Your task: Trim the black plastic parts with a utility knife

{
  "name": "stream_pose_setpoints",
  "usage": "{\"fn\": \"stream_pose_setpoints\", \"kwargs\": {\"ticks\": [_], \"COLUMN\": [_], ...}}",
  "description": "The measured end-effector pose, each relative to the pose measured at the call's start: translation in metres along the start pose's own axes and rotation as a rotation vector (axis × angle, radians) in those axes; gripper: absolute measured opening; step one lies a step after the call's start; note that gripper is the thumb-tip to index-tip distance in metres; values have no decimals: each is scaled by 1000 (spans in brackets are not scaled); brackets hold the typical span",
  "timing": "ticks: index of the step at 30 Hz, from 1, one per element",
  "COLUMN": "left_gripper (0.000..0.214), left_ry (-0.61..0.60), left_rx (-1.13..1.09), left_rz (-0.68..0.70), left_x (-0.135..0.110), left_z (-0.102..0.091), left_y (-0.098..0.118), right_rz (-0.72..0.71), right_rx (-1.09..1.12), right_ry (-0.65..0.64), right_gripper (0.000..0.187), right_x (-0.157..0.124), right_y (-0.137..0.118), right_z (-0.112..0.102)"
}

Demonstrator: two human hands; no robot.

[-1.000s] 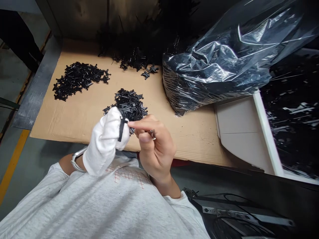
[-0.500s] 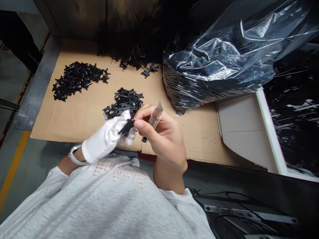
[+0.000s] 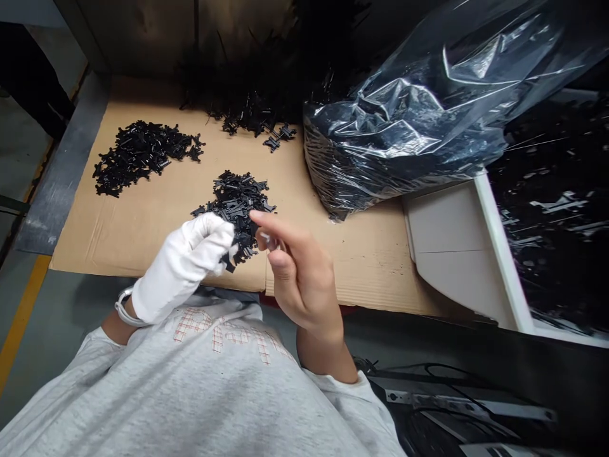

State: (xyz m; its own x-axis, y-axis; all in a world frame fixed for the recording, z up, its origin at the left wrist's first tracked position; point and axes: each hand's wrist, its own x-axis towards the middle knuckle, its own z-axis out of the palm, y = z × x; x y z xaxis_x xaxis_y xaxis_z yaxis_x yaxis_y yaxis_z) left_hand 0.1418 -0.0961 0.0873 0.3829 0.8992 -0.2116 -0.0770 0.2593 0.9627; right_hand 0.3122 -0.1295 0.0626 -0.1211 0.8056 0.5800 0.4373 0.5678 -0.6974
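My left hand [image 3: 183, 263], in a white glove, is closed in front of the near pile. A small black plastic part [image 3: 231, 264] shows at its fingertips, mostly covered by the glove. Bare and to the right of it, my right hand [image 3: 307, 273] has its index finger extended and the other fingers curled. A utility knife [image 3: 270, 241] sits in that hand; only a pale, shiny bit shows between the fingers, and the blade is hidden. Just beyond both hands lies a pile of black plastic parts [image 3: 238, 197] on the cardboard sheet [image 3: 157, 235].
A second pile of black parts [image 3: 143, 152] lies at the left. More dark parts [image 3: 252, 114] are heaped at the back. A filled black plastic bag [image 3: 399, 139] stands on the right, beside a white box [image 3: 451, 238]. Someone's dark-clad leg [image 3: 33, 76] shows at far left.
My hands have moved apart, the left one leftward and down. My right hand has turned, so the knife blade no longer shows. The black part is now more covered by the glove.
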Motion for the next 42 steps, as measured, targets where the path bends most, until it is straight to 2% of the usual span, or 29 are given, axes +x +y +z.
{"fn": "stream_pose_setpoints", "kwargs": {"ticks": [6, 13, 18, 20, 23, 26, 29, 35, 38, 42], "left_gripper": [36, 34, 39, 40, 42, 38, 32, 34, 38, 41], "left_ry": [0, -35, -64, -41, -10, 61, 117, 129, 106, 14], "left_rx": [-45, 13, -43, -42, -44, -72, -112, -106, -84, -104], "left_rz": [-35, -32, -123, -102, -50, -22, -21, -25, -42, -37], "left_x": [-5, -5, -5, -5, -3, -2, -1, -1, -3, -4], "left_z": [2, 2, 0, -1, -2, -2, -1, 0, -1, -1], "left_y": [1, 10, 7, 5, 1, 0, 0, -1, 0, 1], "right_rz": [-101, -89, 54, 119, 156, 112, 35, -75, -81, -46], "right_rx": [-72, -10, 55, 93, 175, 181, 61, -88, -93, -79], "right_ry": [-11, -11, 89, 117, 81, 14, -39, -21, -9, 61], "right_gripper": [30, 27, 25, 26, 29, 34, 36, 29, 27, 20], "right_x": [-1, -1, -1, -2, -6, -8, -10, -12, -11, -11], "right_y": [-2, -1, 4, 7, 7, 2, -5, -8, -6, -1], "right_z": [1, 3, 5, 6, 6, 7, 11, 19, 21, 21]}}
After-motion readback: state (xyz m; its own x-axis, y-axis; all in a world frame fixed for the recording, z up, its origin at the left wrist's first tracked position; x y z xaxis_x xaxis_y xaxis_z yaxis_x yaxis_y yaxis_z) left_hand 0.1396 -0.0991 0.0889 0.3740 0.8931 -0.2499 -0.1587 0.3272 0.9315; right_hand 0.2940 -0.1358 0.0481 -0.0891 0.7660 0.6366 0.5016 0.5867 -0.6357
